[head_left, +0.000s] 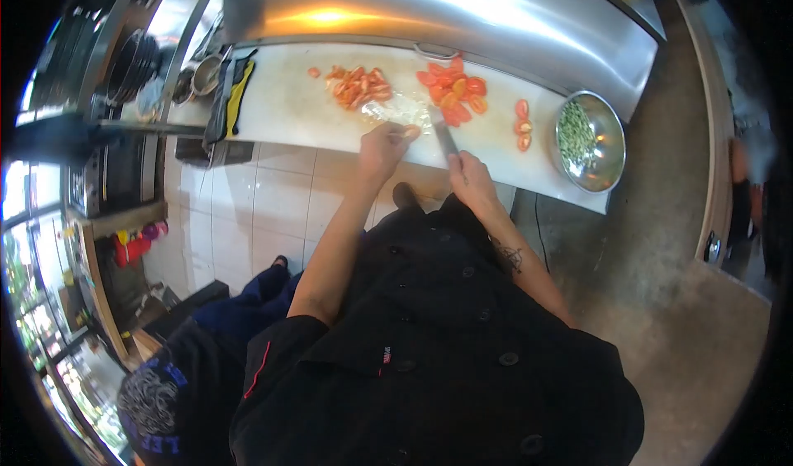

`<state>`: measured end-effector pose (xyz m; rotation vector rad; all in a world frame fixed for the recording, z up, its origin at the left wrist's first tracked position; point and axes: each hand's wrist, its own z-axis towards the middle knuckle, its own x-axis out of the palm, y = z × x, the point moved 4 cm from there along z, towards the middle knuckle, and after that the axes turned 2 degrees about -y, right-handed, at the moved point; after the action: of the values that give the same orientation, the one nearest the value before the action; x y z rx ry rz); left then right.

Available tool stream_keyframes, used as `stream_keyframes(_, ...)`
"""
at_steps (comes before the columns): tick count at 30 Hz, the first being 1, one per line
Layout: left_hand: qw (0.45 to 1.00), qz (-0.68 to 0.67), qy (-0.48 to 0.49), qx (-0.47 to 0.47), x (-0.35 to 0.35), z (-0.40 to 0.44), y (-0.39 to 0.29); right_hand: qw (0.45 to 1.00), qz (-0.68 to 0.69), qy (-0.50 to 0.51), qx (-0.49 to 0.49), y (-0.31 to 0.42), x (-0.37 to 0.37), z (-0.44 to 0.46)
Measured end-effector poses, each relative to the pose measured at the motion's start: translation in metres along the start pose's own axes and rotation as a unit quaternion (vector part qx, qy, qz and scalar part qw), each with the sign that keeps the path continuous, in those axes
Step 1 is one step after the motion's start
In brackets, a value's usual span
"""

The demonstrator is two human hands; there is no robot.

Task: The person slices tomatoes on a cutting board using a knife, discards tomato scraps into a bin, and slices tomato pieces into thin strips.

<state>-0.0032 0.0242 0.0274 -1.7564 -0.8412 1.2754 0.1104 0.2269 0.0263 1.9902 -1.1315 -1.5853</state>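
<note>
My right hand (472,178) is closed round the handle of a knife (445,138). The blade points away from me over the white cutting board (289,102), its tip close to a pile of cut red tomatoes (453,90). To the left, my left hand (382,149) is closed at the board's near edge, its fingertips pinching a small pale-orange piece (411,132) whose kind is unclear. Wet, pale juice (396,112) lies on the board beyond that hand. Further back is a heap of tomato strips (359,87).
A few tomato pieces (523,126) sit in a row on the right, beside a metal bowl (610,140) of chopped greens (576,135). Dark and yellow cloths (239,94) hang over the board's left end. Another person (194,367) is close on my left. A steel backsplash (429,11) rises behind.
</note>
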Motion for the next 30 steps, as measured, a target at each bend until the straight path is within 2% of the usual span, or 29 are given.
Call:
stream_keyframes(2,0.999,-0.029,-0.002,-0.014,0.005,-0.001,0.003,0.998,0.03,-0.016,0.045,0.016,-0.01,-0.006)
stream_keyframes(6,0.999,-0.035,-0.006,0.004,0.007,0.0,0.008,1.0,-0.018,-0.009,-0.002,0.025,-0.003,-0.005)
stream_keyframes(10,0.998,-0.059,-0.016,-0.012,0.007,0.0,0.011,1.0,-0.025,-0.005,0.018,0.022,0.005,-0.004)
stream_keyframes(13,0.999,-0.032,-0.02,0.008,0.005,0.003,0.008,1.0,-0.025,-0.006,0.01,0.019,0.007,-0.006)
stream_keyframes(15,0.999,0.004,-0.01,0.04,0.002,0.006,0.009,0.999,0.011,-0.041,-0.011,0.018,0.012,-0.004)
stream_keyframes(19,0.999,0.009,-0.027,0.044,-0.001,0.01,0.025,0.996,0.056,-0.056,-0.039,0.017,0.015,0.0)
stream_keyframes(21,0.998,-0.014,-0.026,0.049,-0.004,0.01,0.033,0.995,0.098,0.004,0.034,0.009,0.022,0.005)
stream_keyframes(24,0.995,0.008,-0.056,0.084,-0.007,0.009,0.027,0.994,0.077,0.033,0.07,0.006,0.02,0.001)
stream_keyframes(27,0.994,-0.022,-0.071,0.081,-0.009,0.002,0.004,0.995,0.063,0.015,0.076,0.009,0.019,-0.003)
stream_keyframes(30,0.996,0.007,-0.051,0.079,-0.007,0.0,-0.008,0.996,0.06,0.008,0.059,0.012,0.019,-0.007)
